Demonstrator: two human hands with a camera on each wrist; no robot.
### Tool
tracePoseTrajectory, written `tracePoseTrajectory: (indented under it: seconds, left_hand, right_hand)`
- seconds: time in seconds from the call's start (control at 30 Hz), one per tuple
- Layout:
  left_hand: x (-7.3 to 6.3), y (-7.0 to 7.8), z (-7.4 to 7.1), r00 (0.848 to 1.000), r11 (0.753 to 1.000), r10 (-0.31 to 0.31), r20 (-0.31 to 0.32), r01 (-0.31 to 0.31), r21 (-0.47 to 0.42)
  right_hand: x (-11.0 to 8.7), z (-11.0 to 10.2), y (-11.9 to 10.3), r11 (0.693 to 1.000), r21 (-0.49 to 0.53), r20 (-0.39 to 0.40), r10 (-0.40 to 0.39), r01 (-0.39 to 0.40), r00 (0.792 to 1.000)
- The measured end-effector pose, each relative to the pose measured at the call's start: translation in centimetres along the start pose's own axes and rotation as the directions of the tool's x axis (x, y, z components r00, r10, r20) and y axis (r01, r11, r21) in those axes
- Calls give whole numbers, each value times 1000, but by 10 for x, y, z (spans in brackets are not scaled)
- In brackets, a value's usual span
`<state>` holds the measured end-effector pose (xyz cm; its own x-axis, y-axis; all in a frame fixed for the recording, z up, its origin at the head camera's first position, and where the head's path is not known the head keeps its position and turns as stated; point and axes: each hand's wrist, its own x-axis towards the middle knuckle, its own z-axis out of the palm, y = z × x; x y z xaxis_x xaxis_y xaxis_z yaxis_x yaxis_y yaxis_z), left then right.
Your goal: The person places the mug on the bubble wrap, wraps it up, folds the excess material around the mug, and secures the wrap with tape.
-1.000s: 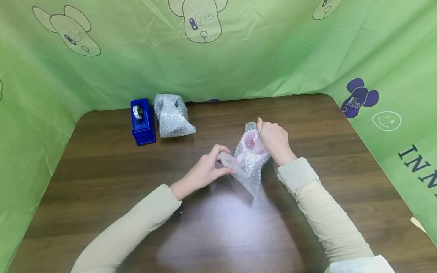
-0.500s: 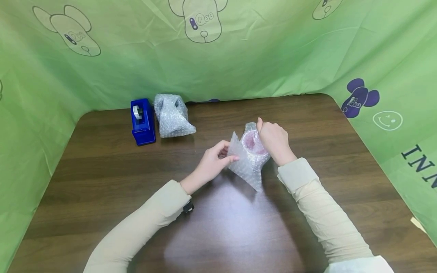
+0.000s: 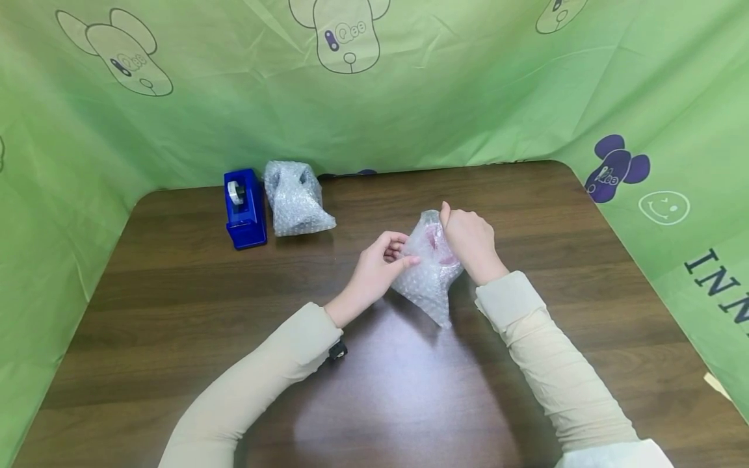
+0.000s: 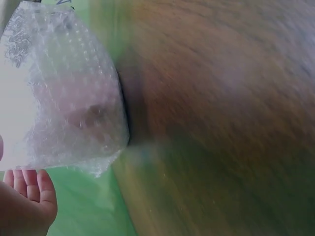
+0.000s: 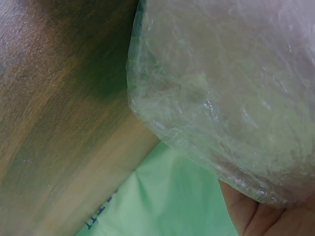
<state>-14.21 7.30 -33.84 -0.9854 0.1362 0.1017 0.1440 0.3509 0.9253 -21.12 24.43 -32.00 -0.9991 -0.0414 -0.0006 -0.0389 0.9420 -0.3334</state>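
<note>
In the head view a pink cup (image 3: 447, 252) stands on the table, wrapped in clear bubble wrap (image 3: 430, 289). A loose flap of the wrap now lies partly over the cup's round opening. My left hand (image 3: 377, 263) pinches the flap's left edge, thumb in front and fingers behind. My right hand (image 3: 470, 239) grips the wrap at the cup's right rim; its fingertips are hidden. Pink shows blurrily through the bubble wrap (image 4: 74, 98) in the left wrist view. Crinkled bubble wrap (image 5: 221, 98) fills much of the right wrist view, with part of the right hand (image 5: 266, 216) below.
A blue tape dispenser (image 3: 246, 211) with a roll of tape stands at the back left. Beside it sits another bundle in bubble wrap (image 3: 295, 201). Green printed cloth (image 3: 445, 97) hangs round the brown wooden table (image 3: 193, 292).
My left hand has moved right and slightly up, bringing the wrap flap from beside the cup to over its opening. The right hand has stayed in place.
</note>
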Motion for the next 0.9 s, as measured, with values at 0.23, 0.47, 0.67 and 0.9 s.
tracePoseTrajectory:
  seconds: [0.23, 0.47, 0.67, 0.9]
  left_hand:
    - [3, 1, 4, 1000, 999, 28, 8, -28, 40]
    - [10, 0, 6, 998, 1000, -2, 55, 1, 13]
    - [14, 6, 9, 999, 998, -25, 35, 24, 51]
    - [16, 16, 8, 992, 982, -92, 86, 76, 175]
  right_hand:
    - [-1, 0, 0, 1000, 17, -2, -8, 8, 1000]
    - [0, 0, 3, 995, 88, 20, -55, 53, 998]
    - [-1, 0, 1, 985, 156, -35, -69, 73, 997]
    - [-4, 3, -1, 983, 181, -103, 30, -11, 994]
